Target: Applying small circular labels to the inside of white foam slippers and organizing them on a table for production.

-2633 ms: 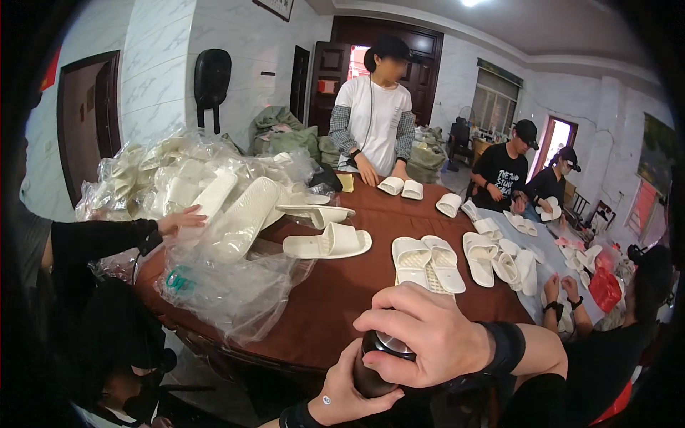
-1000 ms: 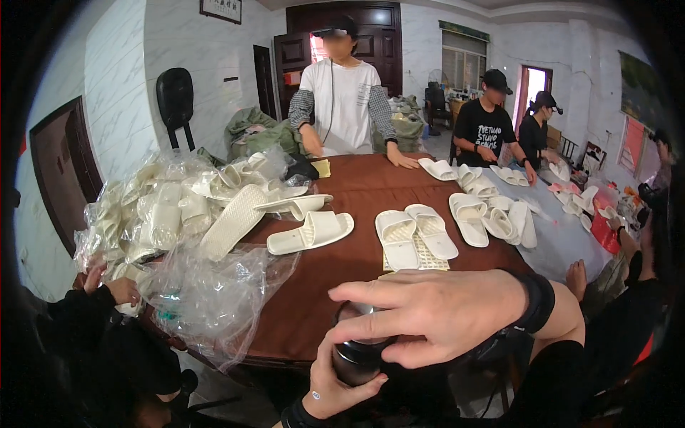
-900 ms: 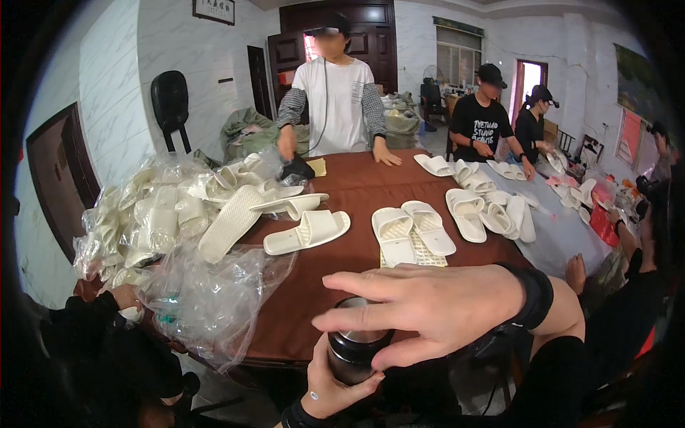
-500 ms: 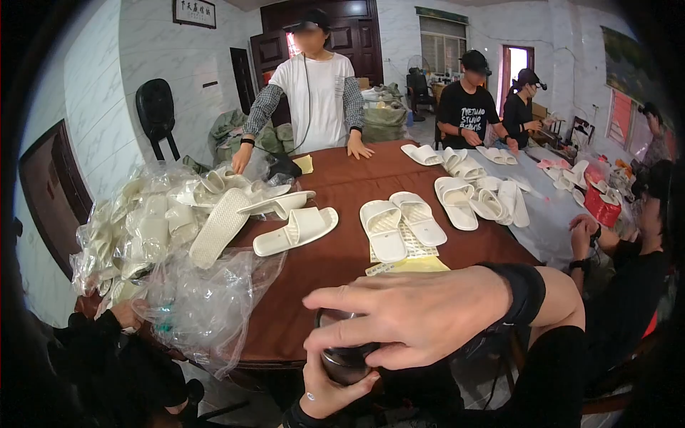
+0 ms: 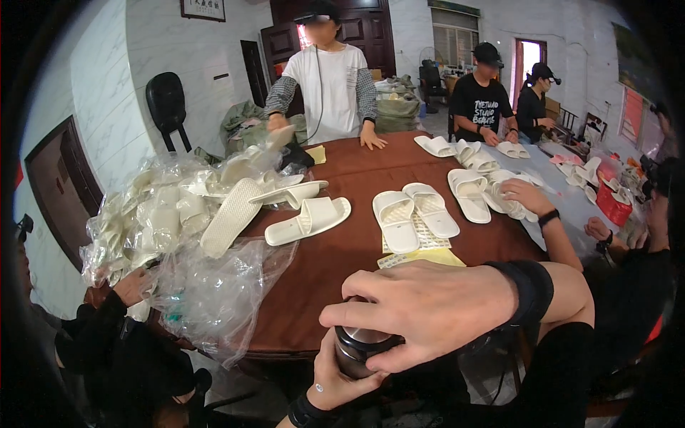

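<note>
A dark thermos flask (image 5: 354, 359) with a shiny metallic lid is held upright in front of the table's near edge. My left hand (image 5: 344, 385) wraps round its body from below. Over the top, my right hand (image 5: 421, 310) has its fingers curled about the lid. Just beyond my right hand, a pair of white slippers (image 5: 399, 221) rests on the brown tabletop, on sheets of small labels (image 5: 421, 258) with yellow backing. Another white slipper (image 5: 308, 222) lies to their left.
A heap of bagged slippers (image 5: 160, 210) covers the left end of the brown table (image 5: 342, 178), with loose clear plastic (image 5: 214, 299) near its front. More slippers (image 5: 471, 192) lie at right, where a co-worker's hand (image 5: 524, 196) reaches. Other people stand across and beside the table.
My view has shifted slightly; both my hands stay on the flask, the right fingers now closer about the lid. A co-worker's arm has reached in at right, and the person opposite has lifted a slipper.
</note>
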The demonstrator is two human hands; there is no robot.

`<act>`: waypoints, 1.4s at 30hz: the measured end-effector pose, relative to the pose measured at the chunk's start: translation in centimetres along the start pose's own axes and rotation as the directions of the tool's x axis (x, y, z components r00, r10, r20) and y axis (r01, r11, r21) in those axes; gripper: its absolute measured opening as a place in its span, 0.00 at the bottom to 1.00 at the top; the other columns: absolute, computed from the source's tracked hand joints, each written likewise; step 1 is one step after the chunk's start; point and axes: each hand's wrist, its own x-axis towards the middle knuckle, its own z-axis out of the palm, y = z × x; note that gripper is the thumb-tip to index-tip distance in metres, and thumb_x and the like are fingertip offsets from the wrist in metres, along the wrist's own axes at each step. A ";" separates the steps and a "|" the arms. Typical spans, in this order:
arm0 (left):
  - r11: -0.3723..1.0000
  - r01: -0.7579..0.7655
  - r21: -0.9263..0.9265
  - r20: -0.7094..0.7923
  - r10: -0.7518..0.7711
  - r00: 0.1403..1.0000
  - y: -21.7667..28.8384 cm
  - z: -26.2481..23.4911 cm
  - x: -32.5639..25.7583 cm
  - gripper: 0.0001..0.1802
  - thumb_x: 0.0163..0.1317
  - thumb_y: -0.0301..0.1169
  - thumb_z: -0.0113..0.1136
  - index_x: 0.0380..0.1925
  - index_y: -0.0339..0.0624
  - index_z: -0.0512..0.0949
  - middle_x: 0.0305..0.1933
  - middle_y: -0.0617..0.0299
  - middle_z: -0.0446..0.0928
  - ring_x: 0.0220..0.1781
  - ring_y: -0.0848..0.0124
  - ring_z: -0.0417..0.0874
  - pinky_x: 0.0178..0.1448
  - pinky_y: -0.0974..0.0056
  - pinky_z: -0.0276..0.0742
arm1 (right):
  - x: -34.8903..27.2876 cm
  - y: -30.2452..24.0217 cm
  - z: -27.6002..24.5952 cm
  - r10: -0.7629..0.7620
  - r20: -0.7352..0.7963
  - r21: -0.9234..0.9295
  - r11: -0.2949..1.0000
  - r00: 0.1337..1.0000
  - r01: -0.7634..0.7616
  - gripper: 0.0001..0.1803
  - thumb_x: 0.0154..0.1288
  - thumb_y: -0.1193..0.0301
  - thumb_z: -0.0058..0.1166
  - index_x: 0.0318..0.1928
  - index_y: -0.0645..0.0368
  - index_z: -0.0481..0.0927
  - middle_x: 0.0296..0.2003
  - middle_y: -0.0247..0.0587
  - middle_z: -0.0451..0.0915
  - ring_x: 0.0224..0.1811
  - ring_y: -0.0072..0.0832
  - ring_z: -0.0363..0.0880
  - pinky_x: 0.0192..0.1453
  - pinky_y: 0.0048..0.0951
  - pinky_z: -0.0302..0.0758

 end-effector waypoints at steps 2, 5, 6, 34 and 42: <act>0.999 0.039 -0.013 0.037 -0.039 0.999 0.5 -0.5 0.1 0.51 0.42 0.33 0.80 0.63 0.30 0.59 0.55 0.47 0.75 0.56 0.61 0.80 0.59 0.60 0.76 | 0.2 0.0 0.2 -0.113 -0.081 0.060 0.991 0.990 0.118 0.28 0.60 0.62 0.59 0.57 0.61 0.68 0.40 0.53 0.71 0.38 0.52 0.77 0.41 0.44 0.73; 0.996 0.000 -0.088 0.075 0.007 0.997 1.3 -0.4 0.4 0.50 0.41 0.31 0.80 0.62 0.31 0.60 0.56 0.49 0.75 0.57 0.63 0.80 0.60 0.61 0.76 | 0.1 -0.2 0.2 -0.153 -0.066 0.059 0.986 0.986 0.157 0.28 0.58 0.65 0.59 0.57 0.59 0.68 0.43 0.50 0.69 0.41 0.47 0.75 0.46 0.43 0.72; 0.996 0.001 -0.084 0.067 0.004 0.998 1.3 -0.7 0.3 0.50 0.41 0.31 0.80 0.62 0.31 0.60 0.56 0.49 0.75 0.57 0.63 0.80 0.60 0.61 0.76 | 0.2 -0.1 0.2 -0.203 -0.077 0.061 0.976 0.976 0.208 0.28 0.58 0.66 0.59 0.58 0.59 0.68 0.44 0.49 0.68 0.42 0.45 0.74 0.47 0.42 0.71; 0.986 0.147 -0.081 0.279 -0.119 0.953 -0.3 -2.9 -0.6 0.53 0.37 0.34 0.84 0.63 0.32 0.62 0.57 0.54 0.74 0.60 0.67 0.75 0.65 0.60 0.68 | 0.1 1.4 -0.6 -0.330 -0.082 0.305 0.890 0.940 0.339 0.34 0.54 0.74 0.64 0.63 0.56 0.71 0.62 0.49 0.63 0.62 0.46 0.67 0.66 0.41 0.65; 0.976 0.152 -0.155 0.211 -0.118 0.970 -1.7 -3.0 -1.0 0.56 0.37 0.35 0.84 0.64 0.29 0.60 0.59 0.51 0.73 0.62 0.65 0.75 0.67 0.58 0.68 | -0.4 4.8 4.6 0.189 -0.394 0.856 0.432 0.899 0.284 0.42 0.54 0.63 0.69 0.65 0.61 0.62 0.62 0.50 0.68 0.61 0.36 0.73 0.64 0.39 0.71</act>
